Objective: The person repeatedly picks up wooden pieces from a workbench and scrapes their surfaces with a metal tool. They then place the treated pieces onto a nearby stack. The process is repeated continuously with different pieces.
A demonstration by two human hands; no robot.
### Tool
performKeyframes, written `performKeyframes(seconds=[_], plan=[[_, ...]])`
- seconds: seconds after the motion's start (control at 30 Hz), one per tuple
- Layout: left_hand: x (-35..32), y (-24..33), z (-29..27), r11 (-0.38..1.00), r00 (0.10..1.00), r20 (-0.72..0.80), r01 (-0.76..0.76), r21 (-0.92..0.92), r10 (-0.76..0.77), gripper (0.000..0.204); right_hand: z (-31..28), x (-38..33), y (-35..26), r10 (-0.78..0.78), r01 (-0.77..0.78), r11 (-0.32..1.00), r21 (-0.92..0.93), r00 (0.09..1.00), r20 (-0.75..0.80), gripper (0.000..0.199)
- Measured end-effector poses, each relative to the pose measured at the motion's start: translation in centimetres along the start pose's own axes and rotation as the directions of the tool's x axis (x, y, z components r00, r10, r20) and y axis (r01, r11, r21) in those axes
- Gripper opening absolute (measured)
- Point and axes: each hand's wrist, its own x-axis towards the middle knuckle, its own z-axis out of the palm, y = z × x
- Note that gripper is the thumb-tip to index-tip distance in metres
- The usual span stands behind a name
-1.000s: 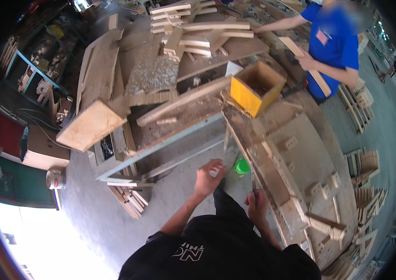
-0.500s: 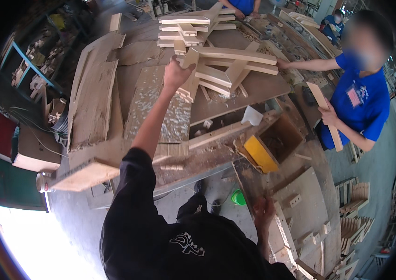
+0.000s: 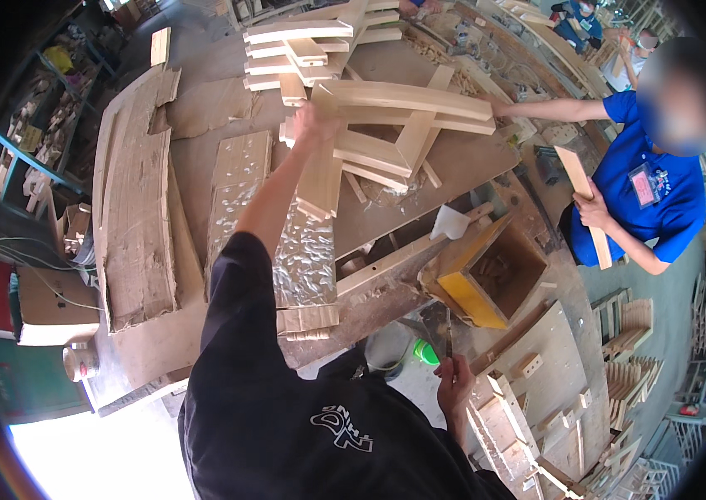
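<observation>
My left hand [image 3: 313, 123] reaches far over the workbench [image 3: 203, 108] and closes around the top of a pale wooden slat [image 3: 319, 179] that lies among a pile of crossed curved slats [image 3: 407, 100]. Low at my side, my right hand [image 3: 455, 385] is curled around a thin dark tool [image 3: 448, 329], close to a green object [image 3: 426, 352] and the edge of a wooden rack [image 3: 528, 392]. My black sleeve hides part of the bench.
A person in a blue shirt [image 3: 648, 196] stands at the right, one hand on a short board [image 3: 583, 200], the other touching the slat pile. A yellow open box [image 3: 486, 279], cardboard sheets [image 3: 136, 225] and a shiny textured sheet [image 3: 307, 250] lie on the bench.
My left hand has risen from near the green object up to the slat pile and taken hold of a slat. The right hand stays low by the rack.
</observation>
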Motion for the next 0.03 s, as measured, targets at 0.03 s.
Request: performKeyframes(seconds=[0.03], plan=[[0.33,0.88,0.41,1.000,1.000,0.008,-0.014,-0.010,0.014,0.106,-0.14,0.22,0.05,0.001,-0.002,1.000,-0.008,1.000,-0.017,0.015]])
